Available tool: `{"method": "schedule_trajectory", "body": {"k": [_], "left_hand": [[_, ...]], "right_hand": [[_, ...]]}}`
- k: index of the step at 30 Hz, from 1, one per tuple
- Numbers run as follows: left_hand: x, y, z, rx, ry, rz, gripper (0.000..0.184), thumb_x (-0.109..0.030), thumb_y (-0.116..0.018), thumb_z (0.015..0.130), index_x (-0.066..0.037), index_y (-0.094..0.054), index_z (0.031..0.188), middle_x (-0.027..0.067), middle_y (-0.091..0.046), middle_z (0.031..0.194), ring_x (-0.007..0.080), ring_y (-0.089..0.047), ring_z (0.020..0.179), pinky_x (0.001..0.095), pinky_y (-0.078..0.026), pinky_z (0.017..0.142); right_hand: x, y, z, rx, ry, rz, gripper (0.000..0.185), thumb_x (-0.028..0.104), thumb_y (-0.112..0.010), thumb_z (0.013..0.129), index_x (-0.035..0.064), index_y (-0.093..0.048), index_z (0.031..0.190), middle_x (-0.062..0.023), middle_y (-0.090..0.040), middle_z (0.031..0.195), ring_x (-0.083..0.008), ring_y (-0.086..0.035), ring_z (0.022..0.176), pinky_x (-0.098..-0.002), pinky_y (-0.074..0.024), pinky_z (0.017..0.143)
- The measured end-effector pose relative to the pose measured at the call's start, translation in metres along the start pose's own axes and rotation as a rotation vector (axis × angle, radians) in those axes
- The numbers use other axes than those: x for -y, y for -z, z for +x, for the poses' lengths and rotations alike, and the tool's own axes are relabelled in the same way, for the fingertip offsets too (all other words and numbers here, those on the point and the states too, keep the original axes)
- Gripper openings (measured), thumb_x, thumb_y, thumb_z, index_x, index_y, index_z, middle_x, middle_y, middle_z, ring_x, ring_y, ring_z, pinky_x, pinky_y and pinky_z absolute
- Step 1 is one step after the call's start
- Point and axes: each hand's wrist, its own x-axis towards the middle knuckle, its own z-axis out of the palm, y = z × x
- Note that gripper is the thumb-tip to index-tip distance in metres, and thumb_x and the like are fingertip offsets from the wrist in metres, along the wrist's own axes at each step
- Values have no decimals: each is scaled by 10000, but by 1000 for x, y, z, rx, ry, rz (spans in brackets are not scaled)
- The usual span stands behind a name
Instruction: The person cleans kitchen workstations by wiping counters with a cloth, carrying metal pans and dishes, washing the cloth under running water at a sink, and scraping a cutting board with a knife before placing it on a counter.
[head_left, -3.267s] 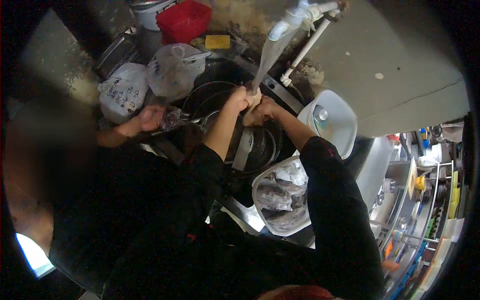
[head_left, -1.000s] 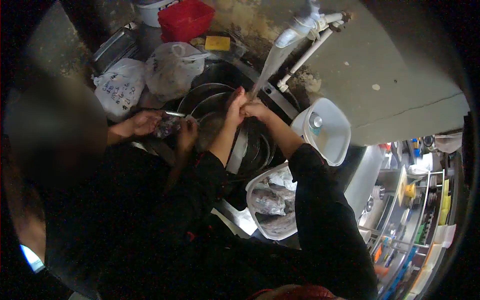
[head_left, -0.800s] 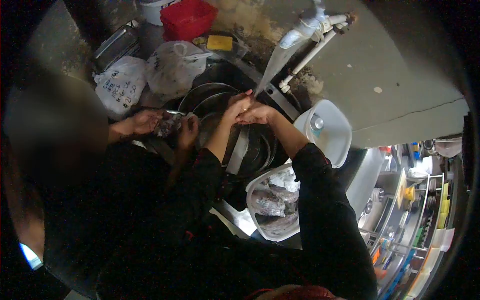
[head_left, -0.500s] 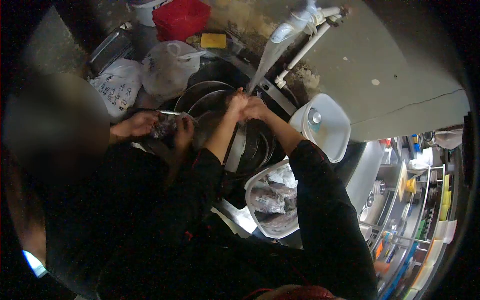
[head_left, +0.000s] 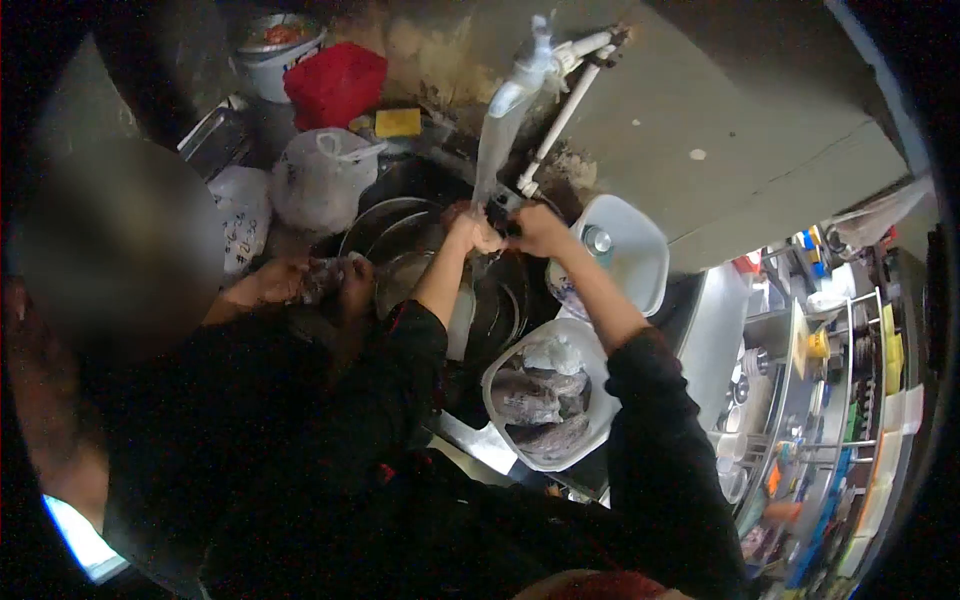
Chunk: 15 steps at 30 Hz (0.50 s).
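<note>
My left hand (head_left: 477, 234) is over the sink, directly in the water stream (head_left: 490, 165); its fingers are blurred by water and movement. Close beside it on the right is my right hand (head_left: 541, 231), with its fingers curled in; whatever they hold is too dark to make out. Below both hands stand nested round metal pans (head_left: 390, 212), partly hidden by my left forearm. Water runs from a tap with a clear plastic bag (head_left: 515, 88) tied around it. Under my right forearm sits a white tub (head_left: 492, 385) holding several plastic-wrapped dark pieces (head_left: 525, 397).
At the left, another person's hands (head_left: 275, 280) hold a plastic-wrapped piece (head_left: 322, 272). Behind them are a tied plastic bag (head_left: 322, 185), a marked white bag (head_left: 240, 215), a red container (head_left: 335, 85) and a yellow sponge (head_left: 398, 123). Another white tub (head_left: 640, 235) stands right, near shelving (head_left: 850, 380).
My hands were together under the stream; now my right hand has come away to the right. The view has shifted, showing more of the white tub with wrapped pieces.
</note>
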Motion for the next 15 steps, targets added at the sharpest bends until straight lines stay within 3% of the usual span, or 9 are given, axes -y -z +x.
{"method": "schedule_trajectory", "body": {"k": [2,3,5,8,10,13,15], "left_hand": [[23,15,44,-59,-61,302,128,-139,-530,838,-61,-630,859,77,-610,739,197,-566,617,335,-480,575],[36,11,69,-285,206,-276,135,-173,-580,811,-61,-654,814,104,-644,805,198,-609,697,346,-493,639],[10,3,18,-168,-38,513,173,-206,-596,798,-48,-652,843,107,-650,837,205,-618,739,342,-493,660],[-11,9,-23,-66,-101,760,168,-206,-611,789,-49,-646,837,100,-645,828,200,-611,732,340,-489,656],[-23,13,-42,-7,-113,827,165,-205,-620,784,-49,-642,833,95,-642,822,196,-606,727,339,-486,654],[-37,21,-73,72,-130,938,164,-205,-634,775,-50,-636,827,88,-637,812,192,-598,720,337,-481,650],[-45,24,-93,107,-146,1004,164,-205,-644,769,-51,-632,823,84,-634,806,188,-593,715,336,-478,648]], "right_hand": [[1,79,-2,169,-251,5,205,110,-604,698,39,-651,885,-184,-625,784,-328,-618,716,-405,-491,665],[-4,111,-4,0,-255,-61,197,88,-603,699,47,-654,885,-174,-627,764,-330,-616,705,-396,-492,659],[5,175,2,-286,-226,-108,204,59,-605,706,54,-640,908,-180,-622,772,-345,-606,725,-412,-490,667],[51,264,21,-585,-47,17,296,18,-562,740,51,-587,1033,-207,-610,846,-365,-594,799,-437,-487,709],[69,298,30,-534,352,-65,319,33,-558,771,82,-598,1084,-149,-566,1118,-329,-579,928,-378,-473,778],[67,303,45,-331,389,-196,316,34,-537,774,62,-596,1084,-140,-565,1132,-321,-552,995,-367,-456,847],[55,304,65,-153,270,-329,316,21,-520,776,41,-591,1083,-131,-568,1134,-319,-551,1002,-360,-450,868]]}}
